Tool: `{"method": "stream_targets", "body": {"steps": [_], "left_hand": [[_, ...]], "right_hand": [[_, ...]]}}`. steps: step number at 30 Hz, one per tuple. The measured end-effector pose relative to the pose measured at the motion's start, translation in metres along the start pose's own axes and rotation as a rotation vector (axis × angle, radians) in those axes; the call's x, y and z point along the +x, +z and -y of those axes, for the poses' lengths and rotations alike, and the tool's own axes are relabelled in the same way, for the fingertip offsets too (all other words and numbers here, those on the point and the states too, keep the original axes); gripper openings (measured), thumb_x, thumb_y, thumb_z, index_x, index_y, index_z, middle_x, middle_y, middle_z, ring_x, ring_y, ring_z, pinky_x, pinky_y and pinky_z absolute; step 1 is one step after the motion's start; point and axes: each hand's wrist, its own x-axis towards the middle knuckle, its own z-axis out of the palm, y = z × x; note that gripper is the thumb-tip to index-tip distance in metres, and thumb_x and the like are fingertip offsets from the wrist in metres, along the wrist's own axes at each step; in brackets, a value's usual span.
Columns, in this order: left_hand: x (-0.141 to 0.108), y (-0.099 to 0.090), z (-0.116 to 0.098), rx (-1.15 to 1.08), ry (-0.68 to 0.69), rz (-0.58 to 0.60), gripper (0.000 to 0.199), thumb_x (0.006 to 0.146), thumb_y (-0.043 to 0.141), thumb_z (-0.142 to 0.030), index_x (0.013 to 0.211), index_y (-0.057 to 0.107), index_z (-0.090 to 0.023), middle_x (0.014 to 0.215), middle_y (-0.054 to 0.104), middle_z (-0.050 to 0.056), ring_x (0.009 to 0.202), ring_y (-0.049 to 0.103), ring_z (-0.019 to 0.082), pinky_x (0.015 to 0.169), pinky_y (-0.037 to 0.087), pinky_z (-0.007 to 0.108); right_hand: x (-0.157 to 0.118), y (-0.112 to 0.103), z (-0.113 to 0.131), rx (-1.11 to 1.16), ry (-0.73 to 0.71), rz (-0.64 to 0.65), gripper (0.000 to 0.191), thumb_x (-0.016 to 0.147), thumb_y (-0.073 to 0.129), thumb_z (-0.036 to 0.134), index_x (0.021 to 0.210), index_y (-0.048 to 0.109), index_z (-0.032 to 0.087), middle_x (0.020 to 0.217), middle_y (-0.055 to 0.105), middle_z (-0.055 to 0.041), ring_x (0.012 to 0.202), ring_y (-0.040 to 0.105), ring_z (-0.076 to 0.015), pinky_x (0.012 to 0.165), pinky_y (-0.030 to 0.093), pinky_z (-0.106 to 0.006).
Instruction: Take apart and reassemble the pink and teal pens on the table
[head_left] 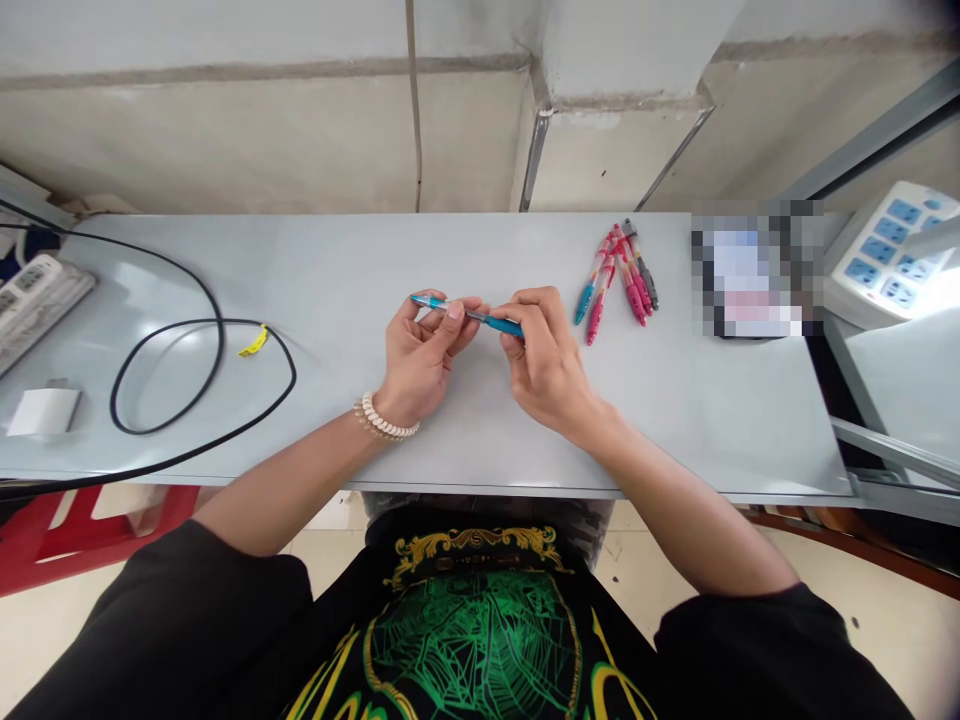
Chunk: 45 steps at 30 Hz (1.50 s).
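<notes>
A blue pen (430, 301) is held level above the middle of the table, spanning both hands. My left hand (429, 355) grips its clear-and-blue barrel between thumb and fingers. The darker blue grip end (505, 327) sits in the closed fingers of my right hand (546, 365). Between the hands a narrow part of the pen shows; I cannot tell whether the two ends are joined there. To the right lies a loose bunch of several pens, among them a pink pen (598, 312), a blue pen (586, 298) and a grey pen (643, 268).
On the table (337, 400), a black cable (217, 318) with a yellow tag (253, 341) loops at left, near a white charger (45, 411) and a power strip (41, 300). A blurred-out item (746, 285) lies right. Another socket block (892, 255) stands at far right.
</notes>
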Motion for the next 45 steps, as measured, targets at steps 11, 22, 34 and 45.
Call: {"method": "stream_targets", "body": {"steps": [11,22,34,45], "left_hand": [[0.001,0.002,-0.001,0.047,0.017,-0.002,0.049,0.073,0.097,-0.037,0.096,0.056,-0.023,0.099,0.082,0.002,0.103,0.080,0.019,0.094,0.063,0.031],[0.000,0.001,-0.003,0.052,0.051,-0.008,0.050,0.074,0.096,-0.039,0.098,0.056,-0.023,0.100,0.082,0.003,0.102,0.080,0.019,0.093,0.063,0.031],[0.002,-0.006,-0.003,0.115,0.046,0.061,0.050,0.077,0.094,-0.043,0.102,0.055,-0.024,0.099,0.081,0.002,0.098,0.079,0.017,0.087,0.062,0.028],[0.004,0.000,-0.037,-0.142,-0.167,0.175,0.052,0.082,0.077,-0.068,0.072,0.054,-0.022,0.062,0.044,-0.005,0.055,0.048,0.010,0.064,0.056,0.031]], "right_hand": [[0.001,0.003,0.001,0.258,0.268,0.012,0.040,0.106,0.052,0.057,0.127,0.060,0.024,0.113,0.068,-0.0100,0.096,0.067,-0.0203,0.079,0.061,-0.037],[0.002,-0.006,0.000,0.298,0.374,0.001,0.034,0.104,0.058,0.054,0.113,0.071,0.024,0.089,0.074,-0.0027,0.073,0.072,-0.0147,0.065,0.060,-0.030],[0.007,-0.005,0.003,0.605,0.640,0.208,0.050,0.100,0.056,0.066,0.091,0.071,0.018,0.058,0.062,0.0038,0.038,0.051,-0.0084,0.042,0.044,-0.024],[-0.005,0.016,0.009,0.514,0.560,0.345,0.040,0.105,0.050,0.057,0.103,0.061,0.019,0.079,0.070,-0.0019,0.063,0.063,-0.0131,0.059,0.052,-0.027]]}}
